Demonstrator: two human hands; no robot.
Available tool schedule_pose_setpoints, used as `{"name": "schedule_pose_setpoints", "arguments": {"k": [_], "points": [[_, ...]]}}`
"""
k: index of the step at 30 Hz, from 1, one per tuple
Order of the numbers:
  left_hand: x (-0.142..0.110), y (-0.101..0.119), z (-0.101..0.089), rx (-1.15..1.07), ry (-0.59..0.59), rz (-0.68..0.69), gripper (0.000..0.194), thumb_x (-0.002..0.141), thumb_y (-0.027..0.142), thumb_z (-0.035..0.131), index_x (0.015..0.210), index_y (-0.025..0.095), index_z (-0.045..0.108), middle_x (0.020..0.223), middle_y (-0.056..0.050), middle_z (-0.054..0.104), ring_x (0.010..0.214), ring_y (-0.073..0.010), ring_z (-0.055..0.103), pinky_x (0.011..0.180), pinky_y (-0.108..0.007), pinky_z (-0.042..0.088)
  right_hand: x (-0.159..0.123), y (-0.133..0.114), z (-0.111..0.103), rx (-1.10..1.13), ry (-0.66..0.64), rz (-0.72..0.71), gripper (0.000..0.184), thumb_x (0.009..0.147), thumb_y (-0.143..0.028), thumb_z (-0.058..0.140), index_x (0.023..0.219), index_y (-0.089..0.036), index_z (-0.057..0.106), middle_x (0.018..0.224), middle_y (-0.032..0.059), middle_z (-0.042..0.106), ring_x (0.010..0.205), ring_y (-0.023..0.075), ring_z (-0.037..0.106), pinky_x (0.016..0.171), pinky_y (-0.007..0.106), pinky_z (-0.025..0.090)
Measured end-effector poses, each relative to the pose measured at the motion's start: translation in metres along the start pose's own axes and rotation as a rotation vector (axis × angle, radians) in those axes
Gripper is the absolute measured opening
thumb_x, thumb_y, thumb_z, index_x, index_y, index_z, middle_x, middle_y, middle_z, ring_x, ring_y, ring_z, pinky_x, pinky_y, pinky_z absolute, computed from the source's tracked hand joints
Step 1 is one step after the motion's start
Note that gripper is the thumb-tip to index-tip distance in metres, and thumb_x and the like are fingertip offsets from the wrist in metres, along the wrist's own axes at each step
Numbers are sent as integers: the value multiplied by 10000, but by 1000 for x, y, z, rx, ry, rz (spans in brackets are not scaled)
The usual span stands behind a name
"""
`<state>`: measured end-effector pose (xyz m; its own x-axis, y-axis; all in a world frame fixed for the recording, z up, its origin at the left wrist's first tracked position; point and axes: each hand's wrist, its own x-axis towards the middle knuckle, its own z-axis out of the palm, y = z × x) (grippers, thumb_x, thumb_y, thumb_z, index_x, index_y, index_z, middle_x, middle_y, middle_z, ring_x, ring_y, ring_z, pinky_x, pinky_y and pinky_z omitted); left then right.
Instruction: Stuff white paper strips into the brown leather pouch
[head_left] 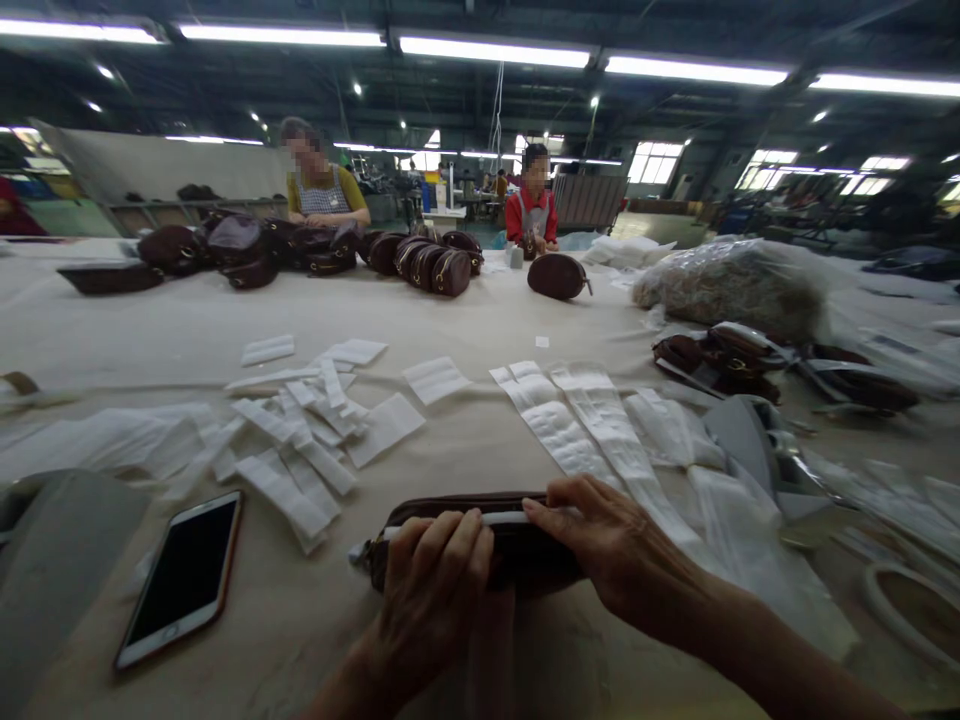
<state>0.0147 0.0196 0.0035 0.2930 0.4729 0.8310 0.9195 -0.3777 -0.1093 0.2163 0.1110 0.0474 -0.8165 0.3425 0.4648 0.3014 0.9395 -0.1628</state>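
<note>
Both hands grip a dark brown pouch [465, 545] lying on the counter [480, 330] just right of the phone [184, 575]: left hand [435, 590] curled over its top edge, right hand [600, 545] pinching a white strip [499, 518] along that edge; white paper strips [300, 450] lie beyond the phone

Ref: brown pouch [480, 545]. Left: phone [182, 578], near. Beyond-left: scattered white strips [300, 450]. Beyond-right: long strips [592, 420] block. Directly beyond: bare table [465, 440], passable.
</note>
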Motion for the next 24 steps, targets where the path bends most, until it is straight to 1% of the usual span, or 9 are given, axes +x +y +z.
{"name": "schedule_pose_setpoints", "arguments": {"k": [3, 7, 11, 14, 17, 19, 20, 22, 24], "points": [[0, -4, 0, -17, -15, -15, 128, 869, 119, 564, 983, 108, 620, 957, -88, 700, 918, -214, 607, 843, -378, 403, -3, 2, 2, 15, 35, -16, 474, 831, 8, 347, 1215, -157, 571, 918, 91, 618, 822, 183, 575, 688, 303, 533], [1, -9, -2, -36, -28, -42, 160, 862, 138, 581, 1017, 126, 620, 942, -77, 694, 860, -204, 600, 796, -358, 416, -4, 1, 2, 69, 107, -32, 384, 877, -13, 368, 1141, -184, 587, 903, 64, 649, 824, 165, 587, 744, 297, 525], [4, -11, -3, -67, -73, -88, 170, 861, 183, 595, 1028, 158, 619, 908, -52, 683, 815, -185, 584, 776, -333, 427, -8, -4, 4, 173, 121, 32, 336, 847, -38, 405, 1094, -189, 575, 900, 66, 644, 827, 174, 591, 733, 302, 526], [9, -10, -1, -49, -105, -120, 107, 886, 212, 551, 955, 164, 619, 1000, -90, 660, 942, -220, 587, 842, -370, 433, -13, -6, 8, 186, 121, 71, 317, 830, -88, 453, 1119, -173, 553, 926, 85, 621, 842, 188, 591, 748, 327, 529], [14, -13, 2, -41, -183, -84, 139, 914, 211, 473, 864, 156, 590, 1176, -149, 605, 1124, -275, 540, 931, -442, 407, -14, -4, 15, 75, 162, 78, 202, 855, -206, 542, 1055, -185, 562, 1024, 107, 610, 992, 237, 580, 844, 409, 502], [14, -17, 4, -82, -237, -50, 175, 933, 213, 420, 873, 166, 577, 1142, -123, 629, 1063, -244, 577, 910, -418, 424, -12, -1, 20, 49, 173, 94, 164, 873, -303, 568, 984, -184, 555, 1122, 129, 598, 1124, 271, 530, 918, 456, 458], [13, -20, 5, -103, -255, -43, 185, 941, 221, 403, 902, 173, 578, 1103, -99, 646, 1003, -223, 597, 878, -394, 440, -10, 0, 22, 64, 175, 103, 172, 887, -339, 553, 955, -181, 544, 1135, 132, 603, 1132, 267, 530, 925, 452, 451], [9, -27, 7, -133, -262, -49, 191, 943, 250, 405, 960, 188, 585, 1074, -67, 656, 923, -199, 610, 814, -354, 460, -5, 2, 26, 113, 173, 124, 209, 919, -380, 501, 937, -173, 528, 1066, 121, 643, 1023, 235, 588, 871, 405, 473], [5, -34, 9, -166, -222, -49, 170, 932, 262, 442, 966, 207, 599, 1059, -41, 664, 890, -180, 614, 777, -312, 469, -1, 2, 27, 126, 182, 138, 261, 938, -397, 462, 1008, -155, 530, 956, 97, 672, 880, 206, 619, 801, 365, 481]]}}
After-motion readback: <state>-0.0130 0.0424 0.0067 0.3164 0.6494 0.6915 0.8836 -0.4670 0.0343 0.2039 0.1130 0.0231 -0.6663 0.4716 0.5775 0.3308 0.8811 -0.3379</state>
